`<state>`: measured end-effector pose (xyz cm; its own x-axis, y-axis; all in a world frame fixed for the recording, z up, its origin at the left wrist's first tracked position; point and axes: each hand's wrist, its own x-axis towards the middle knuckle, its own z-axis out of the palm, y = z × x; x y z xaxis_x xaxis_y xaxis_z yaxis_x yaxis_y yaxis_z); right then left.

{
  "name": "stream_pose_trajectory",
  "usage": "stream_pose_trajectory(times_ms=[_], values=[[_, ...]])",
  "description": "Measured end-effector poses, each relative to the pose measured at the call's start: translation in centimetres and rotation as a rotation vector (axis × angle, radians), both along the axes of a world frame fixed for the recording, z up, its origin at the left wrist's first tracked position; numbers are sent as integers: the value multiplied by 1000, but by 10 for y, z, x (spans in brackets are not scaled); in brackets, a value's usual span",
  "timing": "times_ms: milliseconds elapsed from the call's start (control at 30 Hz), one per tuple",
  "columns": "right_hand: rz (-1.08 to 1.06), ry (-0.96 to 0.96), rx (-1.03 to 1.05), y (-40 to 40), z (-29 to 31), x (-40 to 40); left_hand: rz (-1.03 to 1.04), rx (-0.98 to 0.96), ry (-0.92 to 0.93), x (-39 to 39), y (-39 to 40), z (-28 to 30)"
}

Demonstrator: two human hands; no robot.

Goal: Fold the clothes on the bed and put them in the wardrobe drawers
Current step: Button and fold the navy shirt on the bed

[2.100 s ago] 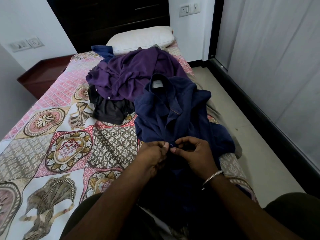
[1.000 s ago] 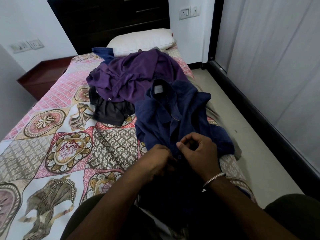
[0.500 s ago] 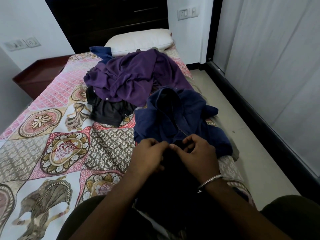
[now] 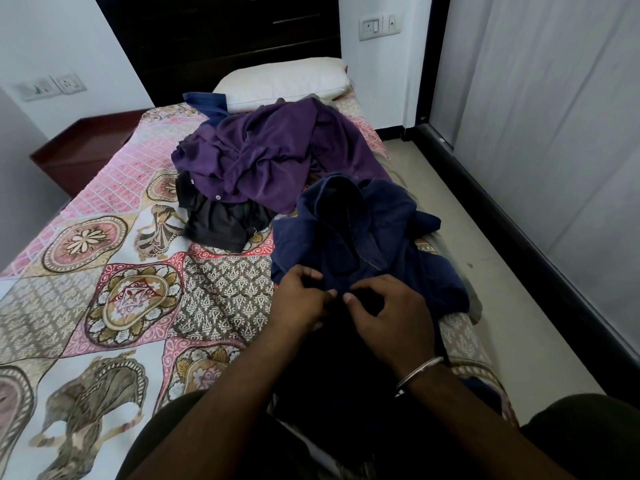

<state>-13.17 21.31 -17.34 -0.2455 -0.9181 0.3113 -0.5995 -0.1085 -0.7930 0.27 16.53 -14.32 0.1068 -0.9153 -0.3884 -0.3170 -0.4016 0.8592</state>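
A navy blue shirt (image 4: 360, 237) lies on the bed (image 4: 104, 271) in front of me, its collar bunched up and its lower part draped toward my lap. My left hand (image 4: 298, 299) and my right hand (image 4: 391, 317) meet at the shirt's front placket, each pinching the fabric with thumb and fingers. Behind it a purple shirt (image 4: 273, 154) is heaped over a black garment (image 4: 221, 220). Another blue garment (image 4: 207, 103) pokes out near the pillow.
A white pillow (image 4: 284, 81) lies at the head of the bed, with a dark drawer unit (image 4: 214, 36) behind it. A brown side table (image 4: 83, 147) stands at the left. Bare floor (image 4: 502, 271) and a grey curtain (image 4: 554, 133) run along the right.
The navy shirt's collar end has been drawn toward me and crumpled, hiding its label. Both hands have stayed together at the placket, working the fabric.
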Motion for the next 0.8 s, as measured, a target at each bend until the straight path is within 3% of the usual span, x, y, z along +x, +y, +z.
stream_pose_trajectory(times_ms=[167, 300, 467, 667, 800], values=[[-116, -120, -104, -3, 3, -4, 23, -49, 70, -2, 3, 5], [-109, -284, -98, -4, 10, -4, 11, -37, 67, -2, 6, 5], [-46, -313, -49, -7, 5, -7, 11, -79, 40, -3, 6, 8], [-79, -441, -6, -9, 5, -10, -196, -238, -474, 0, 11, 11], [-93, -416, -12, -7, 6, -8, -291, -334, -654, 1, 11, 7]])
